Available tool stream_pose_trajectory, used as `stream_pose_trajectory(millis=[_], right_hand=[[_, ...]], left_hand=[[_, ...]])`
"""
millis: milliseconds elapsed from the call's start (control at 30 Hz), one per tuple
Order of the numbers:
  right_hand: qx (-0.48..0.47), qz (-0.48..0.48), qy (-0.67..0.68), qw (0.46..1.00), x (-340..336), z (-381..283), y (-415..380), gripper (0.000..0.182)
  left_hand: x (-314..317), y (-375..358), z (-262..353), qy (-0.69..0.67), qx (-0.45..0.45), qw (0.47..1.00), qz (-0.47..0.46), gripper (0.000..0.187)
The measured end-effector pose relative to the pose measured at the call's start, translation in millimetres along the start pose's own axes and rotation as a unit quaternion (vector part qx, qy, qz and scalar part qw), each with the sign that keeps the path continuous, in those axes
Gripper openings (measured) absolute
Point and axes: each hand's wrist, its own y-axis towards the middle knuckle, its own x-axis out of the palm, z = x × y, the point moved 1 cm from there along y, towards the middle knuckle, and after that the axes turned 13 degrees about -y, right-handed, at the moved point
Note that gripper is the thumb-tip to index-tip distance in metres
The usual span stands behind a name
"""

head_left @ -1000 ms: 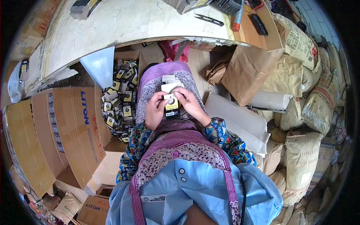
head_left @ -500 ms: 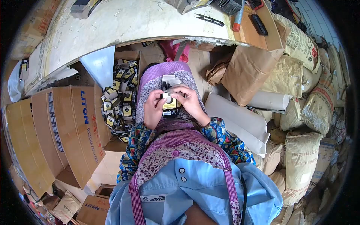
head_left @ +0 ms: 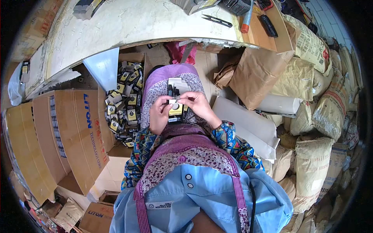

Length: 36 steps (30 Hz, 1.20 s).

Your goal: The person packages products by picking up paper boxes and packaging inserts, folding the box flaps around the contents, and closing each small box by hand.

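A small black-and-yellow printed carton [head_left: 176, 112] is held upright over my lap, its barcode end towards me. My left hand [head_left: 157, 115] grips its left side, with thumb and fingers at the pale top flap. From the other side, my right hand [head_left: 199, 106] pinches that same flap at the upper edge. Just beyond my fingers, more cartons [head_left: 177, 84] with white and black ends rest on the patterned apron [head_left: 155, 82]. What lies directly under my fingertips is partly hidden.
To the left, a cardboard box [head_left: 144, 62] holds many similar small cartons [head_left: 130, 101]. A large open LITON box [head_left: 79, 134] stands beside it. Ahead, the worktable [head_left: 147, 23] carries thread snips [head_left: 217, 20]. Brown paper [head_left: 262, 75] and stacked sacks [head_left: 314, 163] are on the right.
My right hand has shifted slightly right and down along the carton's top. More of the cartons beyond my fingers shows. My left hand stays nearly in place.
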Motion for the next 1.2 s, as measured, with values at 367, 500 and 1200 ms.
stream_pose_trajectory(millis=[367,500,1200], right_hand=[[-0.070,0.137,-0.533,0.832,17,25,-3,0.026],[-0.071,0.178,-0.347,0.918,12,7,-4,0.022],[-0.045,0.140,0.053,0.988,13,4,0,0.021]], left_hand=[[-42,-4,45,0.458,0.154,0.873,0.067,0.027],[10,-3,20,0.470,0.235,0.848,-0.072,0.061],[9,1,1,0.028,-0.002,0.999,-0.030,0.025]])
